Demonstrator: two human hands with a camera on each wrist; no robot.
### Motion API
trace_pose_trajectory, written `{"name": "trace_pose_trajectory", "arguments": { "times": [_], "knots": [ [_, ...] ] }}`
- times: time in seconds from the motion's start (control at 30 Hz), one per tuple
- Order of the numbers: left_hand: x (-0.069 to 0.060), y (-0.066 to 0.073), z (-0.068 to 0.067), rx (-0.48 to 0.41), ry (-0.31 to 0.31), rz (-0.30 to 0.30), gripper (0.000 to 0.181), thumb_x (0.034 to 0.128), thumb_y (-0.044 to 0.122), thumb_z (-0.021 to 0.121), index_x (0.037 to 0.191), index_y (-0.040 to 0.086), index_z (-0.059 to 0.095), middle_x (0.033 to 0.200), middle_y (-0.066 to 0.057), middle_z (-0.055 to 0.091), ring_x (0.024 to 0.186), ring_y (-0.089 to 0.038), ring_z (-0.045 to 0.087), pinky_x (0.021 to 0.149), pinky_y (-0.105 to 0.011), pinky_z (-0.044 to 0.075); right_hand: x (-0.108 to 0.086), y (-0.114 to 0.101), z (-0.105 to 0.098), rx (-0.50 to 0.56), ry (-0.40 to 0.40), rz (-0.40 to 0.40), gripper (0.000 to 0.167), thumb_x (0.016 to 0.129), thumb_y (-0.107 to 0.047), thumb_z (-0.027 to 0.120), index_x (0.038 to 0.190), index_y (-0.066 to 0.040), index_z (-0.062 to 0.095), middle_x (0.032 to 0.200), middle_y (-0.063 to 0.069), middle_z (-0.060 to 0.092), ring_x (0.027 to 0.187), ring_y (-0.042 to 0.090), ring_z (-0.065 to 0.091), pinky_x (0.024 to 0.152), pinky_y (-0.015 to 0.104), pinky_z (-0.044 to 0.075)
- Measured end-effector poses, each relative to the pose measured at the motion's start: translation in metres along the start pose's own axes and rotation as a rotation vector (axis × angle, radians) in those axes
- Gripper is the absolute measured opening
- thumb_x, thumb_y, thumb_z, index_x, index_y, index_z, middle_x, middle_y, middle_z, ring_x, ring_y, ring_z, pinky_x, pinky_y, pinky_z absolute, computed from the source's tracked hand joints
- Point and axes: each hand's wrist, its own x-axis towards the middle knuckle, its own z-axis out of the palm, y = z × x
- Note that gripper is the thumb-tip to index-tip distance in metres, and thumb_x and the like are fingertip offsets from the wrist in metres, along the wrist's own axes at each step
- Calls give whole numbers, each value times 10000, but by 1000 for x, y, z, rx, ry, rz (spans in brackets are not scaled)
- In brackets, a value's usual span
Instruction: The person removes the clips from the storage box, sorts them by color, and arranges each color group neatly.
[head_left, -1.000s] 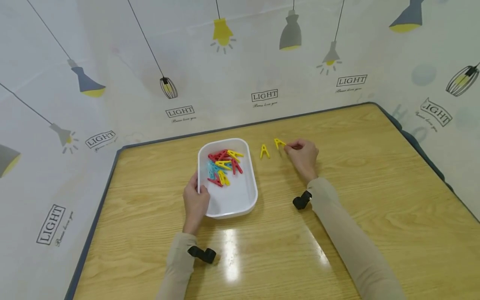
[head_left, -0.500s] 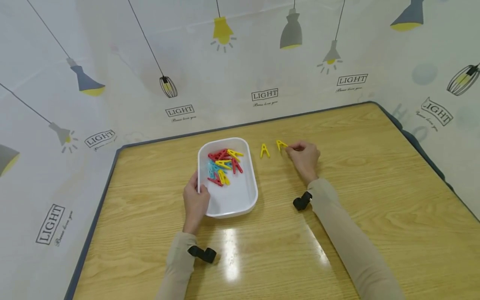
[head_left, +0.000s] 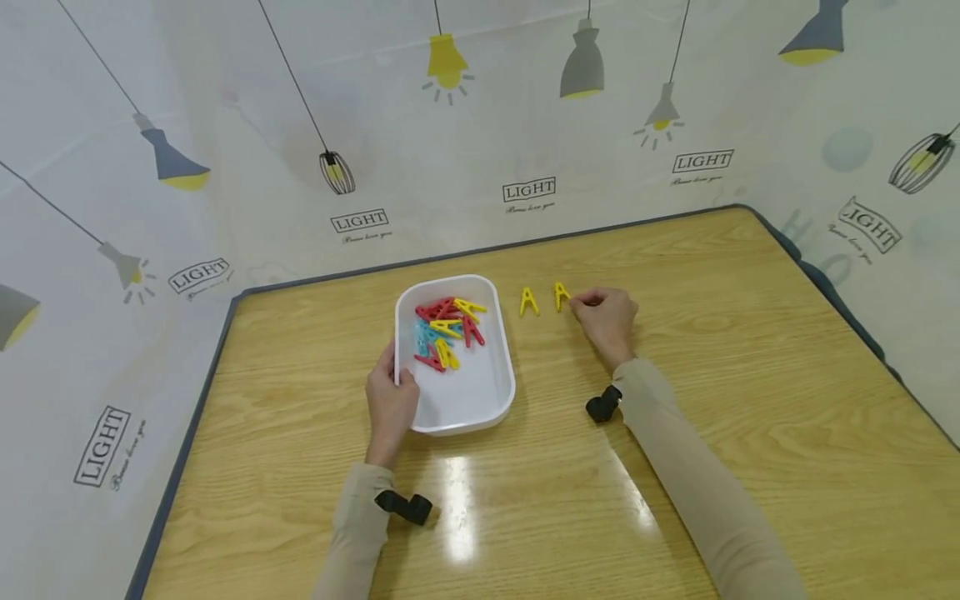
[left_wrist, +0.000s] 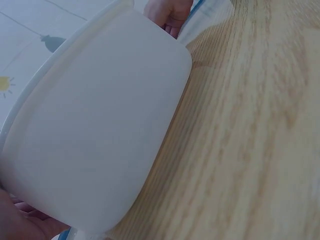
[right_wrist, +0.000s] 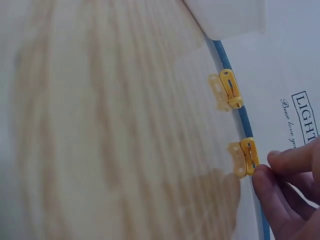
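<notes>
My left hand (head_left: pixel 392 410) (left_wrist: pixel 22 220) grips the left side of a white tray (head_left: pixel 468 400) (left_wrist: pixel 100 115), thumb over its rim. Inside lie several red, yellow and blue clips (head_left: pixel 446 357), heaped towards the tray's back left. Right of the tray, a yellow clip (head_left: pixel 528 298) (right_wrist: pixel 231 90) stands on the table, legs spread. Beside it is a second yellow clip (head_left: pixel 560 292) (right_wrist: pixel 248 154), standing much the same way. Thumb and forefinger of my right hand (head_left: pixel 607 323) (right_wrist: pixel 290 187) pinch its right edge; the contact itself is small in view.
The wooden table (head_left: pixel 720 333) has a dark blue edge (head_left: pixel 645 223) behind the clips. Past it rises a pale wall covering (head_left: pixel 442 167) printed with lamps. Small black devices (head_left: pixel 405 507) are worn on both wrists.
The second yellow clip has turned from a tilted pose to standing more upright, near the first clip. My right hand has barely shifted; my left hand and the tray have stayed put.
</notes>
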Motion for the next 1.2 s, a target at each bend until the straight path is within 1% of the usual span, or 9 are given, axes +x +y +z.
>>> {"name": "trace_pose_trajectory", "arguments": {
  "times": [0.27,0.47,0.57,0.7,0.83,0.9,1.03,1.1,1.2],
  "knots": [
    [0,-1,-3,0,6,3,528,926,-57,489,1453,-72,489,1404,-284,575,1290,-362,585,1075,-464,497,-2,-9,0,-5,-4,-5,120,880,-134,746,877,-24,794,887,166,768,799,279,678,741,298,478],
    [1,-3,-5,2,4,-4,530,928,-56,484,1459,-67,485,1412,-282,571,1291,-359,585,1073,-463,498,-2,-24,1,4,-4,-42,150,883,-156,746,889,-11,786,881,177,764,785,298,684,701,310,493],
    [1,-4,-4,2,3,0,532,925,-61,483,1457,-68,487,1402,-286,576,1284,-367,589,1069,-464,502,-2,-32,3,-4,-10,-59,163,894,-168,732,897,-14,784,881,172,765,758,265,680,667,265,485],
    [1,-4,-3,4,12,28,534,908,-71,478,1442,-82,498,1372,-301,592,1260,-386,602,1059,-480,506,-1,-41,6,38,-40,-61,159,897,-168,710,890,-23,772,860,158,758,672,181,648,593,217,481],
    [1,-4,-3,5,12,21,530,914,-67,478,1443,-79,498,1388,-293,583,1274,-375,594,1064,-475,504,0,-52,9,101,-65,-56,152,892,-154,692,901,-18,759,860,156,748,632,123,614,563,197,489],
    [2,-4,-3,5,6,7,527,926,-62,477,1453,-71,491,1410,-286,569,1292,-367,582,1071,-468,499,0,-58,11,113,-69,-67,153,891,-150,689,909,-12,753,877,158,748,663,129,625,593,190,496],
    [3,-3,-2,4,-1,-3,529,934,-56,474,1463,-54,487,1426,-276,560,1301,-362,577,1074,-460,498,0,-73,16,123,-71,-111,150,881,-137,693,900,3,744,892,173,748,754,208,661,682,215,500],
    [2,-2,-1,0,-1,0,533,930,-57,476,1463,-50,490,1424,-272,564,1297,-360,580,1072,-457,500,0,-81,19,136,-78,-125,151,875,-134,692,894,7,739,893,179,746,783,245,674,710,237,513],
    [1,0,2,-12,-6,19,540,920,-67,470,1460,-60,486,1429,-278,556,1307,-363,570,1080,-456,493,1,-90,22,139,-82,-141,156,875,-150,681,901,-7,739,895,168,748,797,255,685,728,263,532]
  ]
}}
